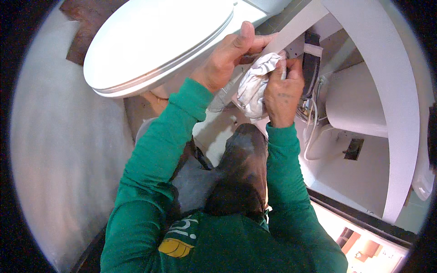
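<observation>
My right hand [284,93] pinches a crumpled white cloth [255,88] with grey markings. It is just inside the edge of a white cabinet panel [298,25]. My left hand [223,59] is on the other side of that panel, thumb raised and fingers stretched toward it. The fingertips are partly hidden at the panel, so I cannot tell how firmly they touch. Close beyond my right hand is a dark upright piece with a pale band [312,59].
A white toilet with its lid down [159,41] stands at the upper left. Inside the cabinet on the right are a thin white hose [314,132], a large rounded white form [357,102] and a dark rectangular opening [353,149]. The curved cabinet front [400,91] borders it.
</observation>
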Demonstrator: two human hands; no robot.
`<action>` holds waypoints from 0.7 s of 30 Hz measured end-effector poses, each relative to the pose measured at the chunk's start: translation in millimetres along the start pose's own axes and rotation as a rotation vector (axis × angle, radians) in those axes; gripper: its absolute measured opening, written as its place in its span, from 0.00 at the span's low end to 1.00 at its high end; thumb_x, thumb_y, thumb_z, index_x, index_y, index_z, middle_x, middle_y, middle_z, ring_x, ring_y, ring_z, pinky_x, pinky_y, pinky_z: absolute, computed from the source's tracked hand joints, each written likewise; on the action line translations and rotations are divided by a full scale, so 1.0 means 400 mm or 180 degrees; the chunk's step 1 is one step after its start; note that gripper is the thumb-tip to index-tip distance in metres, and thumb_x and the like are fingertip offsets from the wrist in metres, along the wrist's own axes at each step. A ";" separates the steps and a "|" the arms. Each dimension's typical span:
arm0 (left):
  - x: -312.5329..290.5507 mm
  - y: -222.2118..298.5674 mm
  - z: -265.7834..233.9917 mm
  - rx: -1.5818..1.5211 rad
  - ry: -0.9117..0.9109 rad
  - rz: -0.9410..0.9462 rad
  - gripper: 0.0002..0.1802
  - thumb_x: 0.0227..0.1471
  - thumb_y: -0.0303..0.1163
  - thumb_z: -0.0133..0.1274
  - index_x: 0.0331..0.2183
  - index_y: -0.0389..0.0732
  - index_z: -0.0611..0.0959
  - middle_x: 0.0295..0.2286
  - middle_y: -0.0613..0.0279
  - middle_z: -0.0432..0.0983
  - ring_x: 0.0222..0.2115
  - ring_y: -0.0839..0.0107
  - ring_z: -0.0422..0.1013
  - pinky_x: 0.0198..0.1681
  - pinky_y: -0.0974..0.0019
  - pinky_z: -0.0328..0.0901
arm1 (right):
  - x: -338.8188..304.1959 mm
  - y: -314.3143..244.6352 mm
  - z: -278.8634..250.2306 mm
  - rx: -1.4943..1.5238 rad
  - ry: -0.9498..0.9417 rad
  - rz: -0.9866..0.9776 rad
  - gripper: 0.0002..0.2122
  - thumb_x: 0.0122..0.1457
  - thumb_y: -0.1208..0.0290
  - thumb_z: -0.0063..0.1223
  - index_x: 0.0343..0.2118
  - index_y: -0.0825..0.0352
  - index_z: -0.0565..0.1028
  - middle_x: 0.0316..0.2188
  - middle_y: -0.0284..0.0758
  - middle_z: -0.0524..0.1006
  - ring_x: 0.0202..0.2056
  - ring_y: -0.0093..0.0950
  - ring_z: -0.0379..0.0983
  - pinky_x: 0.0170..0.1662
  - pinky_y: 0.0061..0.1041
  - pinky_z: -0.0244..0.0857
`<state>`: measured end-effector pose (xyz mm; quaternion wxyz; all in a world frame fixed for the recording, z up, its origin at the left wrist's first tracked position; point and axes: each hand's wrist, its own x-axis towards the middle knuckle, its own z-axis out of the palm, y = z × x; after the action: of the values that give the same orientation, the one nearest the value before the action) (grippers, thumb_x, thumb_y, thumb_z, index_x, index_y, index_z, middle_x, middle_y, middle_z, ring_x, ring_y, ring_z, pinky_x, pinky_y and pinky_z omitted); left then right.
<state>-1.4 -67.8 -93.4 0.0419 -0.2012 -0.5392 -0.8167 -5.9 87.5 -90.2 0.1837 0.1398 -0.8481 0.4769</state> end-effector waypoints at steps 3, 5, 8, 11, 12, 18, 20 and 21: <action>0.011 -0.004 -0.006 0.0008 -0.0038 -0.0026 0.54 0.60 0.75 0.30 0.59 0.32 0.74 0.52 0.51 0.75 0.53 0.63 0.70 0.60 0.63 0.60 | -0.053 0.096 0.053 -0.0282 -0.0103 0.0223 0.08 0.63 0.72 0.52 0.38 0.73 0.71 0.35 0.53 0.77 0.40 0.51 0.76 0.46 0.42 0.67; 0.006 -0.011 -0.029 0.0191 -0.0130 -0.0025 0.54 0.60 0.74 0.32 0.60 0.31 0.72 0.55 0.49 0.73 0.56 0.62 0.69 0.61 0.64 0.59 | -0.071 0.113 0.079 0.0217 -0.0005 0.0356 0.10 0.62 0.71 0.53 0.39 0.73 0.71 0.36 0.53 0.77 0.40 0.52 0.76 0.47 0.44 0.67; 0.003 0.014 -0.010 0.0195 -0.0083 -0.0061 0.53 0.60 0.72 0.34 0.61 0.30 0.70 0.56 0.47 0.72 0.56 0.63 0.68 0.62 0.64 0.58 | -0.120 0.187 0.123 -0.0305 -0.0135 0.0306 0.10 0.62 0.71 0.53 0.39 0.73 0.70 0.35 0.53 0.77 0.41 0.53 0.75 0.47 0.44 0.67; 0.005 0.019 -0.011 0.0276 -0.0083 -0.0016 0.51 0.62 0.70 0.34 0.61 0.30 0.70 0.55 0.49 0.73 0.56 0.63 0.68 0.62 0.65 0.57 | -0.170 0.257 0.182 0.0184 -0.0114 0.0699 0.09 0.64 0.69 0.52 0.39 0.71 0.70 0.35 0.53 0.77 0.39 0.52 0.75 0.43 0.41 0.68; -0.008 0.015 -0.012 0.0298 -0.0061 -0.0123 0.53 0.61 0.71 0.31 0.61 0.30 0.70 0.56 0.50 0.72 0.57 0.63 0.67 0.64 0.63 0.55 | -0.193 0.269 0.192 0.0026 -0.0274 0.0693 0.10 0.64 0.69 0.52 0.39 0.71 0.70 0.34 0.54 0.77 0.38 0.53 0.76 0.43 0.41 0.68; -0.003 0.011 -0.003 0.0032 -0.0122 -0.0098 0.50 0.62 0.69 0.32 0.60 0.32 0.72 0.55 0.51 0.74 0.56 0.65 0.68 0.62 0.63 0.57 | -0.296 0.362 0.271 0.0137 -0.0309 0.1080 0.11 0.60 0.68 0.56 0.38 0.70 0.71 0.32 0.54 0.77 0.36 0.55 0.76 0.41 0.45 0.70; 0.016 0.004 -0.030 0.0096 -0.0059 -0.0178 0.50 0.61 0.71 0.31 0.60 0.34 0.73 0.55 0.52 0.73 0.58 0.65 0.67 0.63 0.59 0.56 | -0.249 0.335 0.250 -0.0429 -0.0724 0.1047 0.11 0.57 0.69 0.57 0.40 0.69 0.72 0.35 0.54 0.77 0.38 0.55 0.76 0.42 0.47 0.71; 0.019 0.003 -0.024 0.0085 -0.0076 -0.0220 0.51 0.61 0.72 0.31 0.60 0.35 0.73 0.56 0.52 0.73 0.59 0.64 0.66 0.63 0.57 0.56 | -0.241 0.340 0.241 -0.0601 -0.0806 0.0921 0.11 0.57 0.69 0.57 0.39 0.69 0.73 0.35 0.54 0.77 0.38 0.55 0.76 0.42 0.48 0.71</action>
<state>-10.9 -75.8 -92.9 0.0098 -0.1916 -0.5571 -0.8080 7.0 79.5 -282.2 0.0176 0.0576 -0.9166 0.3954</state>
